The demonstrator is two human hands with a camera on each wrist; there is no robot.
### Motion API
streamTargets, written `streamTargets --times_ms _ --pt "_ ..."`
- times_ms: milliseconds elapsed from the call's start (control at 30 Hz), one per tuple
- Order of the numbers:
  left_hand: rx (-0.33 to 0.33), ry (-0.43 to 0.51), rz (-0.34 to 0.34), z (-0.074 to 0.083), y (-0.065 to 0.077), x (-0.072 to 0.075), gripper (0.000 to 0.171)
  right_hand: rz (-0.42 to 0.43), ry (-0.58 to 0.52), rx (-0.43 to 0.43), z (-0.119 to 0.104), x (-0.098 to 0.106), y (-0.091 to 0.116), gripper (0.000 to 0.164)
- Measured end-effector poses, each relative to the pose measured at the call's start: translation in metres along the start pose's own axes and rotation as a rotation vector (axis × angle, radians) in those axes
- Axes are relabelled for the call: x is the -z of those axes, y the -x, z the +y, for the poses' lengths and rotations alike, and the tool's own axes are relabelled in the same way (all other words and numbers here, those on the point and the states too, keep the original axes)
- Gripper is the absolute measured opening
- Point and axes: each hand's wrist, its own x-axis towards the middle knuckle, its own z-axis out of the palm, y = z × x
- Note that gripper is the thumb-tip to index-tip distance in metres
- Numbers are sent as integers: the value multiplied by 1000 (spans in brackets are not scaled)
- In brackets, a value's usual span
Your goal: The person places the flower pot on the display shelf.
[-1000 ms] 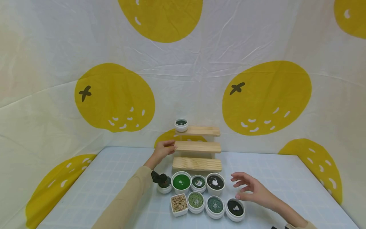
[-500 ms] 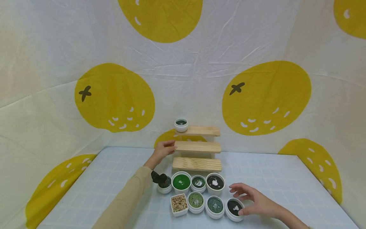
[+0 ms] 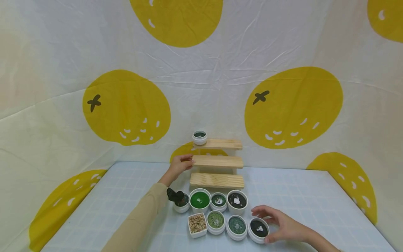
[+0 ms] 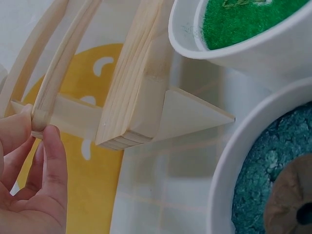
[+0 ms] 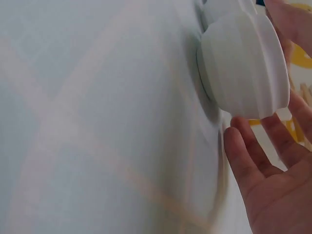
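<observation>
My left hand (image 3: 177,168) pinches the left end of the middle plank (image 4: 51,83) of a three-tier wooden stand (image 3: 217,180), thumb on one side and fingers on the other. At the front right, my right hand (image 3: 281,225) curls round a small round white pot (image 3: 258,239) with a dark filling and pale specks. The thumb lies at its near right rim, the fingers at its far side. Seen from the right wrist, the fingertips (image 5: 269,119) meet the side of this pot (image 5: 243,63); its filling is hidden there. Another white pot (image 3: 199,140) stands at the top tier's left end.
Several white pots with green, teal or dark fillings, among them a green one (image 3: 199,211), stand in two rows before the stand. A square pot (image 3: 197,235) holds tan granules. Behind the pale checked tabletop (image 3: 283,185) hangs a fruit-printed cloth (image 3: 207,77).
My right hand has come down and in to the front right pot, its fingers now round it. The left hand keeps its hold on the stand, and the pots have not moved.
</observation>
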Motion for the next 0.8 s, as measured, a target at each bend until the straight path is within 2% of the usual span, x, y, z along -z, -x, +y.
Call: streamTargets --times_ms 167,400,667,800 --pt "-18 19 -5 0 0 -1 38 -10 12 -1 1 -2 1 66" --pt "-19 18 -5 -1 -1 0 39 -29 -48 82 1 -5 1 64" --pt "2 20 -3 0 -2 0 38 -37 -68 -5 2 -5 0 63" --pt "-1 11 -5 0 -1 0 38 -44 -74 -1 4 -5 0 62"
